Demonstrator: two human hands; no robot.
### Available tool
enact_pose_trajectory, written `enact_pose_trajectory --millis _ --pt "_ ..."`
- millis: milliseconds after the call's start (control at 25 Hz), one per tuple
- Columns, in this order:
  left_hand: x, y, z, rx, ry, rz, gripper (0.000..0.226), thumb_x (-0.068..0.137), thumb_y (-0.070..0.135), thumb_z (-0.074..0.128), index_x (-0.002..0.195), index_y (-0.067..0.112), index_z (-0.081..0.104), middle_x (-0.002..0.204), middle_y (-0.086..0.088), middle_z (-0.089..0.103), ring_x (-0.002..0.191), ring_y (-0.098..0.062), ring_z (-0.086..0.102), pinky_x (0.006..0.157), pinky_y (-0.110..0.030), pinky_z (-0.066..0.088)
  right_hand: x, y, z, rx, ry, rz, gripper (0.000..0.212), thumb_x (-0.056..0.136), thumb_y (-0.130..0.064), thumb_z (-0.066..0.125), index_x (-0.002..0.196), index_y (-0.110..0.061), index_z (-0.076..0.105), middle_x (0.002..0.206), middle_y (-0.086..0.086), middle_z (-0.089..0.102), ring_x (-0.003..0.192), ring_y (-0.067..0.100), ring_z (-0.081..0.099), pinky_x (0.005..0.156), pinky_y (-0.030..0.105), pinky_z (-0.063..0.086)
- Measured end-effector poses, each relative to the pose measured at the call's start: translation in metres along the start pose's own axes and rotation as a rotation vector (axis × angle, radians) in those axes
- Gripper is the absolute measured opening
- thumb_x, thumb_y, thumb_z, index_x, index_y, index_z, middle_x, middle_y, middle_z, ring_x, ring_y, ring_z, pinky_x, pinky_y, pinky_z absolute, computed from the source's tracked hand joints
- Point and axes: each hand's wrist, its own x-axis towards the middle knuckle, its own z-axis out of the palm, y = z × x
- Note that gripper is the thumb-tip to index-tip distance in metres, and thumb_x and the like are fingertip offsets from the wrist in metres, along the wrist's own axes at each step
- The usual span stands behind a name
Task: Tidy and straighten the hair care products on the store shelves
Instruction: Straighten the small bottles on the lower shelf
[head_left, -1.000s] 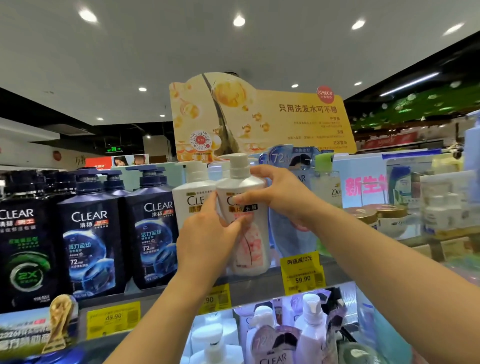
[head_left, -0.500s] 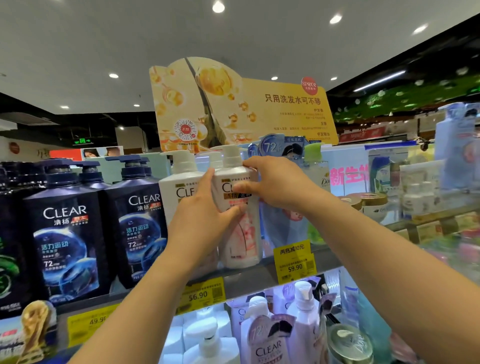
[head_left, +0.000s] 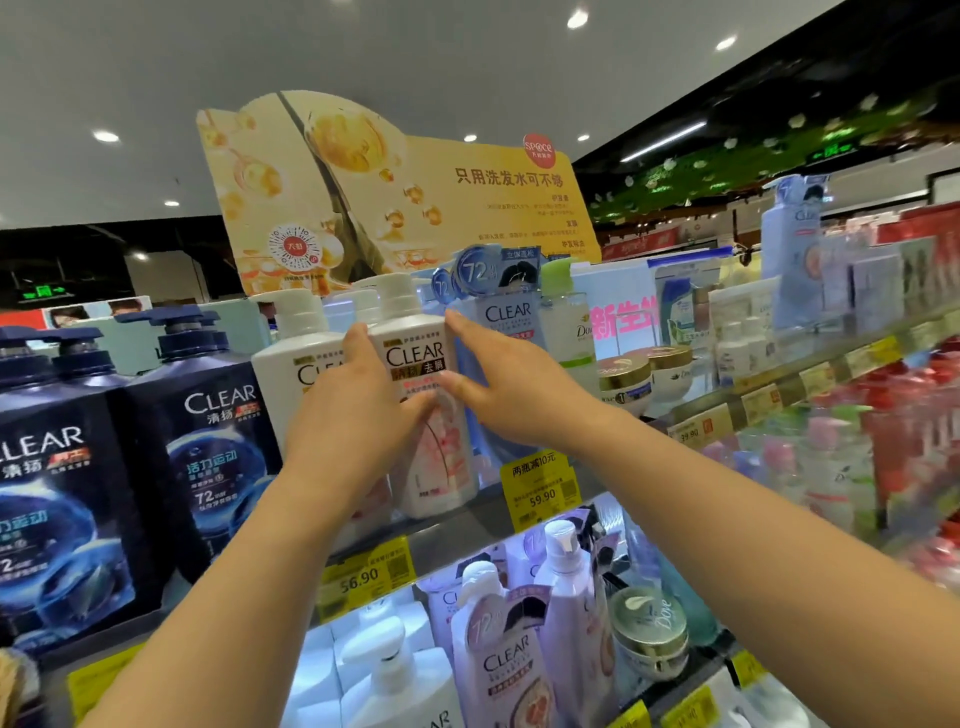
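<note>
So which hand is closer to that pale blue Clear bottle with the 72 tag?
The right hand. Its fingers stretch out right in front of the pale blue bottle; the left hand sits on the far side of the white Clear bottle.

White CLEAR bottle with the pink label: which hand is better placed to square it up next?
Left. The left hand already grips the white CLEAR bottle, thumb across its label; the right hand is open, fingers straight at its side.

White pump bottle (head_left: 434, 415) with pink flowers; dark navy bottles (head_left: 208, 457).
</note>
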Motion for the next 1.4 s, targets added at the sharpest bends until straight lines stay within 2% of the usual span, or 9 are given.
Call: enact_pose_trajectory --millis 120,280,400,560,680,800,1000,1240,1400 --pt "-0.003 0.002 0.0 -0.005 -0.008 0.0 0.085 0.08 0.05 0.072 0.14 0.013 0.026 0.113 -0.014 0.067 0.099 -0.036 0.064 0.07 -0.041 0.049 -0.019 0.01 -0.011 0.089 0.139 0.004 0.042 0.098 -0.038 0.06 0.137 -0.021 0.059 0.122 -0.004 0.071 0.079 0.0 0.058 0.077 0.036 0.056" --pt "-0.018 0.017 0.0 0.094 0.035 -0.075 0.096 0.082 0.057 0.066 0.15 0.018 0.011 0.113 -0.019 0.066 0.099 -0.04 0.063 0.07 -0.044 0.049 -0.03 0.052 -0.041 0.208 0.378 0.172 0.012 0.092 -0.029 0.069 0.096 -0.018 0.071 0.084 -0.01 0.067 0.072 0.005 0.06 0.071 0.032 0.055" --pt "-0.039 0.041 0.002 0.16 0.137 -0.042 0.091 0.079 0.069 0.056 0.147 0.029 0.011 0.102 -0.018 0.069 0.09 -0.041 0.064 0.066 -0.045 0.051 -0.021 0.093 -0.058 0.217 0.484 0.319 0.033 0.086 -0.039 0.073 0.11 -0.02 0.059 0.102 -0.003 0.06 0.086 0.013 0.058 0.07 0.026 0.045" --pt "-0.048 0.089 0.036 0.17 0.045 -0.023 0.074 0.079 0.074 0.045 0.14 0.036 0.029 0.091 -0.004 0.07 0.091 -0.033 0.064 0.068 -0.043 0.054 0.002 0.132 -0.055 0.278 0.193 0.413 0.077 0.082 -0.053 0.075 0.142 -0.021 0.04 0.134 0.009 0.05 0.108 0.025 0.058 0.09 0.041 0.051" --pt "-0.044 0.113 0.065 0.17 0.014 -0.109 0.064 0.081 0.071 0.047 0.135 0.037 0.037 0.089 0.001 0.069 0.091 -0.029 0.064 0.071 -0.042 0.055 0.01 0.148 -0.04 0.32 0.032 0.36 0.089 0.081 -0.054 0.075 0.149 -0.019 0.031 0.137 0.01 0.054 0.109 0.029 0.063 0.09 0.049 0.056" --pt "-0.043 0.123 0.092 0.144 -0.009 -0.183 0.06 0.082 0.069 0.049 0.131 0.036 0.044 0.089 0.004 0.069 0.091 -0.026 0.064 0.072 -0.041 0.054 0.014 0.16 -0.026 0.37 -0.029 0.312 0.087 0.078 -0.053 0.078 0.144 -0.017 0.034 0.124 0.006 0.063 0.102 0.027 0.066 0.081 0.048 0.06" --pt "-0.061 0.133 0.115 0.044 -0.001 -0.226 0.053 0.084 0.064 0.055 0.127 0.034 0.052 0.07 0.014 0.063 0.08 -0.015 0.062 0.07 -0.039 0.054 0.011 0.167 -0.016 0.457 0.073 0.251 0.067 0.071 -0.051 0.085 0.119 -0.024 0.048 0.093 -0.014 0.059 0.085 0.012 0.064 0.068 0.03 0.056" --pt "-0.085 0.147 0.121 -0.045 0.012 -0.145 0.048 0.083 0.06 0.059 0.124 0.036 0.054 0.07 0.017 0.059 0.071 -0.002 0.056 0.061 -0.033 0.051 -0.021 0.158 -0.035 0.74 0.194 0.256 0.064 0.063 -0.039 0.091 0.115 -0.027 0.055 0.098 -0.017 0.063 0.088 0.007 0.067 0.073 0.035 0.058" --pt "-0.089 0.164 0.126 -0.234 0.058 -0.068 0.059 0.081 0.056 0.065 0.131 0.028 0.05 0.097 0.014 0.056 0.079 -0.004 0.056 0.07 -0.031 0.051 -0.043 0.149 -0.076 0.871 0.32 0.26 0.062 0.066 -0.028 0.091 0.117 -0.02 0.057 0.106 -0.004 0.068 0.094 0.011 0.07 0.078 0.04 0.061"
